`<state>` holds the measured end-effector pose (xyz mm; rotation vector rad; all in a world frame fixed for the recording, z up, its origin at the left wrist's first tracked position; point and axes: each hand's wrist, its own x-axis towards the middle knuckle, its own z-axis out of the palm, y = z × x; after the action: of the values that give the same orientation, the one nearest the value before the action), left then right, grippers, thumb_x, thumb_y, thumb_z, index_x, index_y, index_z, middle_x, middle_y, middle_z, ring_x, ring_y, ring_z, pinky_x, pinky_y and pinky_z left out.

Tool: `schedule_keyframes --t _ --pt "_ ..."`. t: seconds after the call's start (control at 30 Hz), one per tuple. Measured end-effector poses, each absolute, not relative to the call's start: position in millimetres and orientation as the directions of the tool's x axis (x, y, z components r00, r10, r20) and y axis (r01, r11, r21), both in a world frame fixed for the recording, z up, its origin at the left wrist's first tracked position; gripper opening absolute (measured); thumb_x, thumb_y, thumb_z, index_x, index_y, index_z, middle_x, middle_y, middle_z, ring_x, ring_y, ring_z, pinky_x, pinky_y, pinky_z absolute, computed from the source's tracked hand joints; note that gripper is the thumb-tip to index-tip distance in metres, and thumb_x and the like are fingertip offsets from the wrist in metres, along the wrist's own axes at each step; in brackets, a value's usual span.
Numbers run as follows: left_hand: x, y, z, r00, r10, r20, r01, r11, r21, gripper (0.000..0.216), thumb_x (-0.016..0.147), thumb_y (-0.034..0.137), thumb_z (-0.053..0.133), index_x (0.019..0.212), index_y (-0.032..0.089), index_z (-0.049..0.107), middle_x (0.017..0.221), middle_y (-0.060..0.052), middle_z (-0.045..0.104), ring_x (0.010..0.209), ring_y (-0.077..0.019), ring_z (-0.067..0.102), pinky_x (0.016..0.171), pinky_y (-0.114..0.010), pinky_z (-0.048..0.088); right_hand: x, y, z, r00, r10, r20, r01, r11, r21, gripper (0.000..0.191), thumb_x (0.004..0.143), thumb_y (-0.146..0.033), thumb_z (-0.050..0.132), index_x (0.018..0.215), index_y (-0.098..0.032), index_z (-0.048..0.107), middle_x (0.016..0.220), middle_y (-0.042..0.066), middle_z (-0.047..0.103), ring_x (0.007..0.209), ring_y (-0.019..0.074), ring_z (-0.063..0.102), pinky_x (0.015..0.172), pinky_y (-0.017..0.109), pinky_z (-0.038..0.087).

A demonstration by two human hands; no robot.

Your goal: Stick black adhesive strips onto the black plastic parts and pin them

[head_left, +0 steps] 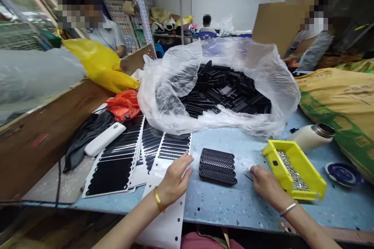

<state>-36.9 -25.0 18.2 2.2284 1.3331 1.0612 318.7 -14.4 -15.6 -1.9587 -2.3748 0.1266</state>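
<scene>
My left hand (pixel 176 175) rests over a white backing sheet (pixel 163 186) that carries black strip stickers (pixel 173 148) at its far end. Its fingers are stretched out near the stickers and hold nothing. To its right, a block of black perforated plastic strips (pixel 217 166) lies side by side on the blue table. My right hand (pixel 265 183) is closed beside the yellow bin, its fingers pinched on a thin dark pointed tool (pixel 248 177). Most of that tool is hidden, so its kind is unclear. Small shiny metal parts (pixel 293 173) fill the yellow bin (pixel 312 175).
A large clear plastic bag (pixel 163 113) of black plastic pieces (pixel 224 89) stands at the back. More sticker sheets (pixel 109 177), a white oblong device (pixel 105 139) and a red bag (pixel 124 105) lie left. A bottle (pixel 309 138) and blue dish (pixel 344 174) are right. Other people sit beyond.
</scene>
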Motion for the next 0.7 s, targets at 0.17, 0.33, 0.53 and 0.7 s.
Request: schedule_keyframes --t 0.17,0.33,0.53,0.7 --pt "-88.0 -74.9 -1.9 0.294 0.875 0.385 0.828 -0.434 0.355 0.040 0.083 0.014 0.051 0.122 0.016 0.058 0.123 -0.012 0.065 0.129 -0.0321 0.048 0.100 -0.048 0.048 319.7 -12.2 -13.6 -0.156 0.977 0.148 0.976 0.176 -0.130 0.023 0.083 -0.017 0.044 0.077 -0.016 0.066 0.076 0.011 0.067 0.067 0.0220 0.064 0.060 0.030 0.044" --pt "-89.7 -115.6 -14.5 0.323 0.888 0.326 0.875 -0.411 0.254 0.043 0.084 0.018 0.052 0.127 0.015 0.054 0.134 -0.013 0.057 0.133 -0.0323 0.042 0.101 -0.047 0.046 302.4 -22.9 -0.1 -0.225 0.930 0.291 0.926 0.297 -0.233 0.026 0.086 -0.028 0.045 0.084 -0.016 0.068 0.072 0.009 0.067 0.063 0.0208 0.063 0.061 0.031 0.046" --pt "-82.7 -138.3 -16.5 0.321 0.868 0.379 0.878 -0.422 0.224 0.039 0.085 0.017 0.052 0.124 0.015 0.055 0.132 -0.013 0.059 0.132 -0.0322 0.043 0.100 -0.046 0.047 301.6 -24.2 2.7 -0.046 0.998 0.034 0.995 0.049 -0.087 0.019 0.083 -0.018 0.051 0.081 -0.016 0.069 0.072 0.009 0.070 0.067 0.0221 0.066 0.059 0.029 0.043" --pt "-88.2 -134.6 -13.6 0.310 0.798 0.516 0.841 -0.483 0.243 0.032 0.086 0.024 0.054 0.117 0.016 0.058 0.118 -0.012 0.067 0.121 -0.0308 0.055 0.091 -0.042 0.053 308.7 -18.5 2.2 0.088 0.980 0.178 0.989 -0.064 -0.136 0.025 0.083 -0.014 0.045 0.092 -0.012 0.069 0.082 0.014 0.072 0.075 0.0245 0.068 0.064 0.031 0.047"
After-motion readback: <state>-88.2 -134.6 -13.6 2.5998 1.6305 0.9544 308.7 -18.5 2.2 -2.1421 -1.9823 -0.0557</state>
